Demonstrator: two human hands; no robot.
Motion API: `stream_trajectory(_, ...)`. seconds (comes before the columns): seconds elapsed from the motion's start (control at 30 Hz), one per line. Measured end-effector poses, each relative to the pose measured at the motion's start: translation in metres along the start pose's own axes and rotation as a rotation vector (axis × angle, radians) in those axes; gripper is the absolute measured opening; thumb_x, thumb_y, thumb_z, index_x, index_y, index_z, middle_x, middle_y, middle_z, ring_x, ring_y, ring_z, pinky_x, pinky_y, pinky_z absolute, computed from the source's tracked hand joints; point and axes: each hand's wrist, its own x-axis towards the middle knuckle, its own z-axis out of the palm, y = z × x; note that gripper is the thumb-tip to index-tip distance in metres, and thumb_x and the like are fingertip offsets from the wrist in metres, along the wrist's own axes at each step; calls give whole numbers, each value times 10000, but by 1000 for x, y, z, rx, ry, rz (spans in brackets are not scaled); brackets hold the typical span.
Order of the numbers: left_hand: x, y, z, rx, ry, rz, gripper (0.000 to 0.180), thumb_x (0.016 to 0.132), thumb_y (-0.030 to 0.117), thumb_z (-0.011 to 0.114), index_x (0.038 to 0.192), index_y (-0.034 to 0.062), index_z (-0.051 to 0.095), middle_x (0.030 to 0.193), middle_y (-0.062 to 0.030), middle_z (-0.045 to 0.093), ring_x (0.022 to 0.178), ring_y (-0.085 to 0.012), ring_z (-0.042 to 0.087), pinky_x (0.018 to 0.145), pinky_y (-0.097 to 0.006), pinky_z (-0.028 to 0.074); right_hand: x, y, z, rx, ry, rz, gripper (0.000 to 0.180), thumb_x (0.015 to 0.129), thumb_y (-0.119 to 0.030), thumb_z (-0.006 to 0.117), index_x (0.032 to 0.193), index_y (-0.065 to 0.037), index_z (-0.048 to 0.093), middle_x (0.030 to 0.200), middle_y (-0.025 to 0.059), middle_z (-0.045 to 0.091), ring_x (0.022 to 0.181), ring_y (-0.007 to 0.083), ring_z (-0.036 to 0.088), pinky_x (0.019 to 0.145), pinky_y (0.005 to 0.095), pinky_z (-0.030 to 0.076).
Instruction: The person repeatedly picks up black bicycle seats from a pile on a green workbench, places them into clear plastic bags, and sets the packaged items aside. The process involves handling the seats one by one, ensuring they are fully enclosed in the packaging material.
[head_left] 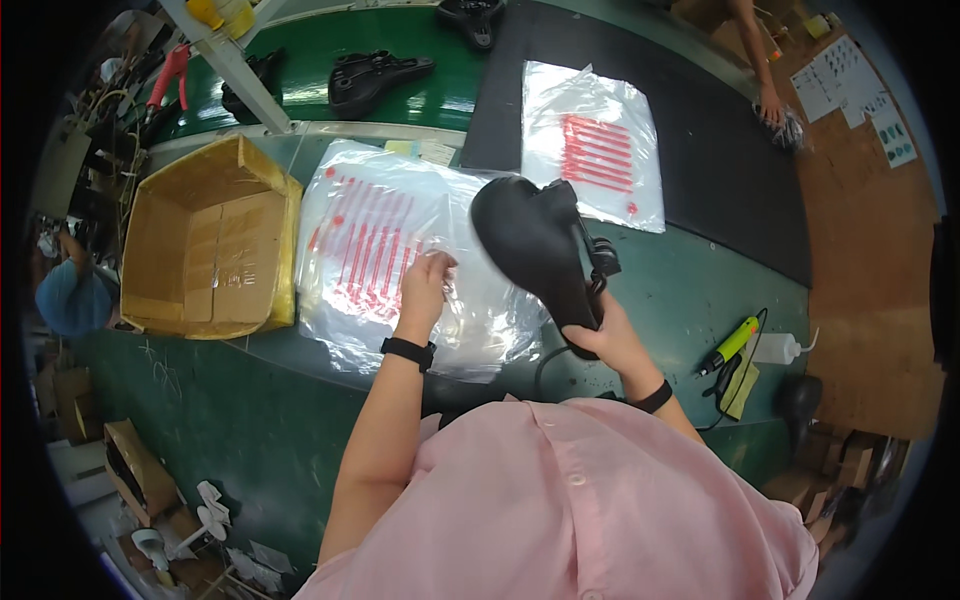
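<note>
A black bicycle saddle [530, 240] is held up by its narrow nose in my right hand [605, 335], thumb on top and fingers wrapped around it. Its wide end points away to the left, over the edge of a stack of clear plastic bags [480, 330] printed with red lines. On that stack lies my left hand [428, 285], its fingers bent and drawn together at the film, pinching a plastic bag.
Left of the bags stands an open cardboard box [225, 250] edged with yellow tape. Another pile of printed bags [590, 150] lies on a black mat [720, 190]. More saddles [375, 82] sit on the green belt behind. A green tool [735, 345] and squeeze bottle [780, 348] are at right. Another person's hand [770, 108] reaches in.
</note>
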Motion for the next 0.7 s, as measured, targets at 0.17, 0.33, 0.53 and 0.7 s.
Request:
stream_trajectory(0.17, -12, -20, -10, -81, -123, -119, 89, 860, 60, 613, 843, -19, 651, 670, -31, 621, 587, -88, 557, 522, -234, 442, 27, 24, 19, -485, -41, 235, 826, 628, -351, 824, 1244, 49, 445, 1050, 273, 627, 960, 407, 626, 848, 404, 492)
stream_trajectory(0.33, -18, -32, -24, -148, -52, -162, 118, 843, 92, 668, 774, 15, 613, 620, -5, 561, 490, -74, 477, 474, -224, 391, 32, 51, 37, -56, -141, 328, 741, 701, -331, 814, 1245, 41, 476, 1026, 156, 656, 945, 276, 649, 812, 348, 502)
stream_trajectory(0.53, -28, -21, -20, -304, -6, -151, 109, 837, 71, 663, 769, 48, 581, 626, 1, 545, 515, -67, 472, 469, -234, 386, 32, 37, 37, 780, -294, 609, 457, 810, -171, 726, 1196, -15, 539, 1044, 75, 637, 878, 153, 631, 760, 277, 511)
stream_trajectory(0.7, -34, 12, 7, 31, -122, -1, 89, 826, 46, 651, 907, 10, 655, 727, -47, 652, 657, -91, 608, 571, -266, 482, 35, 8, 76, 920, -346, 509, 478, 805, -131, 732, 1220, -33, 516, 1005, 26, 618, 880, 126, 606, 766, 271, 496)
